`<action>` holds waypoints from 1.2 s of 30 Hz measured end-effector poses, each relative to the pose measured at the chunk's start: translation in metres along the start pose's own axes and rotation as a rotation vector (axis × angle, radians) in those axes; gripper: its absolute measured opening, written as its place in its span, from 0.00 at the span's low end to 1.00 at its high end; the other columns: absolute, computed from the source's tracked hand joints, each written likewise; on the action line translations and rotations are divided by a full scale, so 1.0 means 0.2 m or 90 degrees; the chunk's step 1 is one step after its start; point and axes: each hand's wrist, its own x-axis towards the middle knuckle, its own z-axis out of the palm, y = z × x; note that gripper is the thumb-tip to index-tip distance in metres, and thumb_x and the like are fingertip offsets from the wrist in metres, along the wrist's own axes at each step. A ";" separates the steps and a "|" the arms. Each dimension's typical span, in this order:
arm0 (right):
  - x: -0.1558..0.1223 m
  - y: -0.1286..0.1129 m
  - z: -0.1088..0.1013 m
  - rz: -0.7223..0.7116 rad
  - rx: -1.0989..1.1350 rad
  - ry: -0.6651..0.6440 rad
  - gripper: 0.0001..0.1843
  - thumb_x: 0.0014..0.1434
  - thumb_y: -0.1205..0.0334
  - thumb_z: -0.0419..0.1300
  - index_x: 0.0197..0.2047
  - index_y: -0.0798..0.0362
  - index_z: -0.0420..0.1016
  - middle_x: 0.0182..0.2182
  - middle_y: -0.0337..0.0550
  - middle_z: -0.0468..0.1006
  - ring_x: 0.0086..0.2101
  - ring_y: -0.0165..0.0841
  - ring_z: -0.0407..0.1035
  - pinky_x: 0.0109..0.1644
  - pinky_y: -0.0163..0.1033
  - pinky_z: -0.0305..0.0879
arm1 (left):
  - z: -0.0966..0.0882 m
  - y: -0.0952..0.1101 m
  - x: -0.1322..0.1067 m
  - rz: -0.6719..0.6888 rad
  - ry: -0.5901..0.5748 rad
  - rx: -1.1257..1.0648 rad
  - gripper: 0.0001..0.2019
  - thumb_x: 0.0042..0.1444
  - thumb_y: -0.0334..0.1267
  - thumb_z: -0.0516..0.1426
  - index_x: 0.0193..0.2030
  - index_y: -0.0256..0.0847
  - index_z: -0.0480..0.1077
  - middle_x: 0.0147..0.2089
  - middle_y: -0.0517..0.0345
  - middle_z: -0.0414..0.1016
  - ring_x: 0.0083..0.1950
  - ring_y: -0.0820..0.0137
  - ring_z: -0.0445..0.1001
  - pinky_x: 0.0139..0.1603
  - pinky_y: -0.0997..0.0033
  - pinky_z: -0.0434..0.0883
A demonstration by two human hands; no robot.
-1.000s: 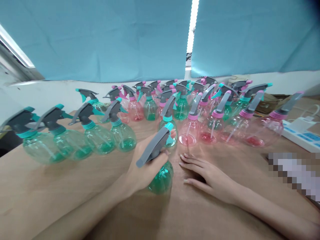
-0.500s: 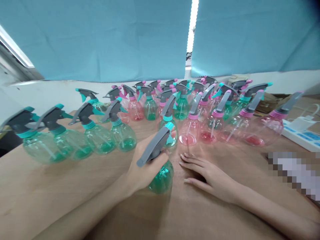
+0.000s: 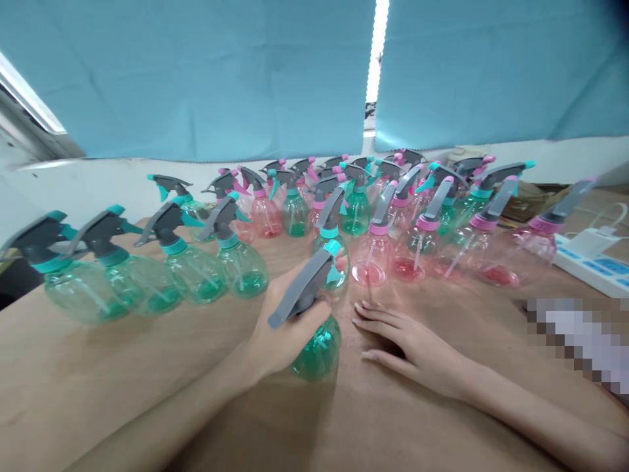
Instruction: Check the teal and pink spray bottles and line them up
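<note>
My left hand (image 3: 282, 324) is wrapped round the neck of a green spray bottle (image 3: 317, 347) with a grey trigger head (image 3: 302, 285), which stands on the brown table (image 3: 98, 380) in front of me. Just right of the bottle, my right hand (image 3: 410, 344) lies flat on the table, fingers stretched out and holding nothing.
Several green spray bottles (image 3: 196, 272) stand in a row at the left. Behind, several pink bottles (image 3: 371, 259) and more green ones crowd the table's far side. A white power strip (image 3: 590, 262) lies at the right edge, and blue curtains hang at the back.
</note>
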 end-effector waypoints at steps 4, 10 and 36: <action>0.00 0.00 0.00 -0.004 0.005 0.001 0.29 0.63 0.47 0.55 0.65 0.45 0.59 0.64 0.42 0.60 0.63 0.41 0.54 0.65 0.52 0.53 | 0.00 0.01 0.00 0.003 -0.022 -0.008 0.05 0.50 0.32 0.52 0.33 0.46 0.65 0.23 0.67 0.58 0.25 0.73 0.63 0.27 0.74 0.64; 0.00 0.00 0.00 -0.002 0.004 -0.005 0.30 0.63 0.47 0.54 0.65 0.46 0.59 0.64 0.42 0.60 0.63 0.41 0.53 0.65 0.51 0.53 | -0.01 0.01 0.00 0.010 -0.016 0.009 0.03 0.50 0.32 0.52 0.31 0.44 0.65 0.23 0.66 0.60 0.26 0.72 0.64 0.27 0.73 0.64; 0.00 -0.01 -0.01 0.005 0.013 -0.001 0.29 0.63 0.46 0.54 0.64 0.49 0.61 0.64 0.45 0.61 0.63 0.42 0.54 0.65 0.52 0.53 | -0.01 0.02 0.00 -0.015 -0.040 -0.044 0.10 0.50 0.29 0.53 0.38 0.44 0.69 0.26 0.65 0.67 0.32 0.69 0.70 0.34 0.70 0.64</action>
